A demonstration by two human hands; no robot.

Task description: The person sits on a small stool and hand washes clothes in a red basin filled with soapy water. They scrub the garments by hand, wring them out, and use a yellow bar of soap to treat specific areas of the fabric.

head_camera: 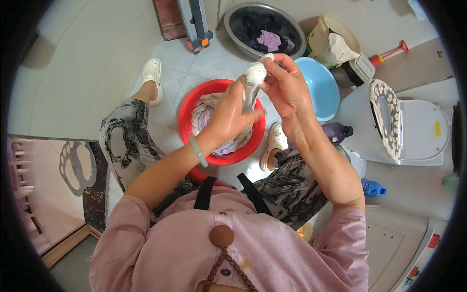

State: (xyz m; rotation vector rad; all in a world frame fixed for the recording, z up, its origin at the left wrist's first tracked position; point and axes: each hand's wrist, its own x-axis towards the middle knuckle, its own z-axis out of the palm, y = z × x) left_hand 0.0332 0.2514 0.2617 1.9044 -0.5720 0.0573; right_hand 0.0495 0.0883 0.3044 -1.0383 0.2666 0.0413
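Note:
Above a red plastic basin [185, 120], my left hand [229, 111] grips a wet white cloth item [256, 74], perhaps a sock, that bears a small dark mark. The fingers of my right hand [286, 78] pinch the upper end of the same item, so it stretches between both hands. Its lower part is blurred and partly behind my left hand. Inside the red basin lie bunched white, beige and pale lilac fabrics [204, 111], partly covered by my left hand and forearm.
A steel basin [231, 40] with dark clothes and a lilac cloth [270, 40] stands beyond. To the right are a light blue basin [323, 91], a cream bucket [321, 27] with white cloth, a dark bottle [335, 132] and a toilet [419, 129]. A folded ladder [197, 25] leans at the wall.

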